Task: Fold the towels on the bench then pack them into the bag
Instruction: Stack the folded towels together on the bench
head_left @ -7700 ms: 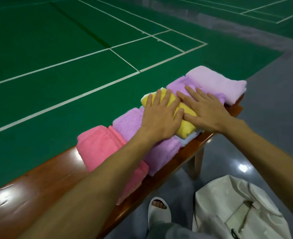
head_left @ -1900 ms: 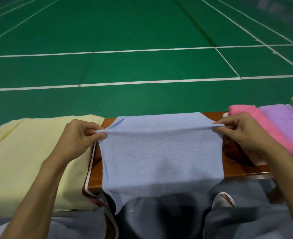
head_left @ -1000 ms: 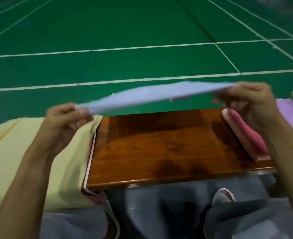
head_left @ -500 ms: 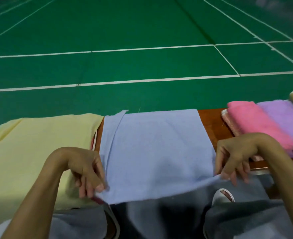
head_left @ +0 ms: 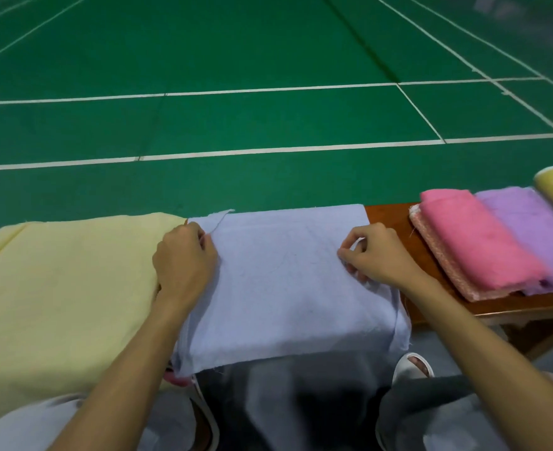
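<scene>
As blue towel (head_left: 285, 288) drapes the bench (head_left: 529, 304), left hand (head_left: 184, 258) and right hand (head_left: 377, 255) pinch it.

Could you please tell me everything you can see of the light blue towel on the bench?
The light blue towel is a thin, soft-looking cloth, plain and pale, with slightly frayed edges. It lies spread across the wooden bench, with its near edge hanging over the front and a flap at its far left corner folded over. The left hand grips its left side and the right hand pinches its right side. Its left edge meets the yellow towel.
</scene>
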`<state>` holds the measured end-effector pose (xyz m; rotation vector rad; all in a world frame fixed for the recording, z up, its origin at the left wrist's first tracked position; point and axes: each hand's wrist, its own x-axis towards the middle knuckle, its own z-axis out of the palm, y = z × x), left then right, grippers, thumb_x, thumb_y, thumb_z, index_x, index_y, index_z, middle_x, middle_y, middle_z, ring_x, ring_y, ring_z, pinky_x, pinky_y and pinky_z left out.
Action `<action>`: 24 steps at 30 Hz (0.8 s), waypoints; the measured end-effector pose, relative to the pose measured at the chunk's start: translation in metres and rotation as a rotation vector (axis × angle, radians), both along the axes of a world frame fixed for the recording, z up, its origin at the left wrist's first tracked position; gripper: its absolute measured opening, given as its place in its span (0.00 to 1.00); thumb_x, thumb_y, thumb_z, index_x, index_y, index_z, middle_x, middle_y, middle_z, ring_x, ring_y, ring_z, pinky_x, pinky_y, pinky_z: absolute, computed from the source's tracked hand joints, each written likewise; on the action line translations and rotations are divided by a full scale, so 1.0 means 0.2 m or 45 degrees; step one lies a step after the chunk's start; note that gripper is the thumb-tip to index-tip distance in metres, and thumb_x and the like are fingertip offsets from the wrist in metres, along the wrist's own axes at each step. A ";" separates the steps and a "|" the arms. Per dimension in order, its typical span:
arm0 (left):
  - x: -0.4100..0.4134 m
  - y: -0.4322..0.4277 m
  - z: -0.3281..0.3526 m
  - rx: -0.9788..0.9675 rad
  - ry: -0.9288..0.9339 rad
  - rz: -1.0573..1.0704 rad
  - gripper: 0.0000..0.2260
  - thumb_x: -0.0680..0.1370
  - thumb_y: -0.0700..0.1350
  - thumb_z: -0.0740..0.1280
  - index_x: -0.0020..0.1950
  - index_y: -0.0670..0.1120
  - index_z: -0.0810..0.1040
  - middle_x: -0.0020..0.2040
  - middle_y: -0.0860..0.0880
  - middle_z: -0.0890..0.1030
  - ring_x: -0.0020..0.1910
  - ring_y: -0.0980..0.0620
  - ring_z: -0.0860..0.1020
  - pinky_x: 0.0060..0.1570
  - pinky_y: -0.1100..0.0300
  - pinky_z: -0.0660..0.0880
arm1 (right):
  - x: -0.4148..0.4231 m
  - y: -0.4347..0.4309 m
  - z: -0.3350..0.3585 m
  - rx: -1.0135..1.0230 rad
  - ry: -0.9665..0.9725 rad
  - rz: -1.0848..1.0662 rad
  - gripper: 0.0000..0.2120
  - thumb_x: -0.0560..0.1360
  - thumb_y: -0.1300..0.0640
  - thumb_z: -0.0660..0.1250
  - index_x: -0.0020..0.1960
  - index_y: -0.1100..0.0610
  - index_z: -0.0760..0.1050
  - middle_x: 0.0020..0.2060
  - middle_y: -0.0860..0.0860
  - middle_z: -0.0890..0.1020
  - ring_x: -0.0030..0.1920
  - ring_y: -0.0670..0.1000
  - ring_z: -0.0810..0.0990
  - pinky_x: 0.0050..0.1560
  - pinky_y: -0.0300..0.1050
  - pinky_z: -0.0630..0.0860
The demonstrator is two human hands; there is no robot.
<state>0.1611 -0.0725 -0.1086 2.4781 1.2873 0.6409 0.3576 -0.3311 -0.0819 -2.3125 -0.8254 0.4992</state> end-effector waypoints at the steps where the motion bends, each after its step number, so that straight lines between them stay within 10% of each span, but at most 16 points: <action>1: -0.01 0.02 0.00 -0.014 -0.028 0.045 0.08 0.79 0.43 0.65 0.43 0.42 0.79 0.39 0.42 0.81 0.37 0.40 0.74 0.36 0.52 0.68 | 0.00 0.00 -0.01 -0.009 -0.019 -0.012 0.05 0.78 0.58 0.73 0.42 0.55 0.81 0.27 0.50 0.84 0.26 0.51 0.83 0.34 0.46 0.83; 8: -0.05 -0.02 0.03 0.170 -0.122 -0.045 0.18 0.75 0.30 0.63 0.64 0.37 0.75 0.58 0.36 0.78 0.55 0.35 0.74 0.47 0.44 0.72 | -0.05 0.02 -0.04 0.028 -0.450 -0.155 0.05 0.78 0.53 0.71 0.52 0.52 0.83 0.43 0.48 0.86 0.40 0.48 0.82 0.42 0.43 0.78; 10: -0.04 -0.14 -0.01 0.223 -0.087 -0.520 0.19 0.80 0.38 0.64 0.71 0.39 0.73 0.66 0.38 0.77 0.64 0.36 0.74 0.62 0.43 0.73 | -0.12 0.05 -0.08 0.074 -0.509 -0.005 0.18 0.81 0.47 0.67 0.68 0.52 0.77 0.62 0.50 0.82 0.59 0.52 0.80 0.58 0.48 0.77; 13: -0.01 -0.28 -0.09 0.006 0.225 -0.871 0.29 0.84 0.59 0.50 0.83 0.48 0.60 0.83 0.48 0.59 0.83 0.47 0.55 0.81 0.49 0.53 | -0.21 0.11 -0.19 -0.106 -0.520 0.404 0.32 0.83 0.37 0.52 0.84 0.47 0.53 0.83 0.49 0.53 0.83 0.52 0.49 0.81 0.55 0.50; 16: -0.02 -0.25 -0.15 -0.042 0.387 -0.740 0.34 0.81 0.66 0.39 0.85 0.53 0.47 0.84 0.53 0.43 0.83 0.52 0.39 0.80 0.53 0.36 | -0.23 0.14 -0.28 -0.309 -0.584 0.529 0.33 0.83 0.32 0.40 0.83 0.43 0.39 0.82 0.45 0.37 0.81 0.49 0.32 0.81 0.60 0.38; 24: -0.14 -0.03 -0.15 -0.036 0.466 -0.482 0.37 0.80 0.67 0.39 0.85 0.50 0.44 0.85 0.49 0.40 0.83 0.51 0.36 0.81 0.49 0.39 | -0.03 -0.03 -0.27 -0.473 -0.629 0.201 0.38 0.79 0.31 0.32 0.84 0.47 0.38 0.82 0.48 0.36 0.81 0.53 0.33 0.81 0.59 0.39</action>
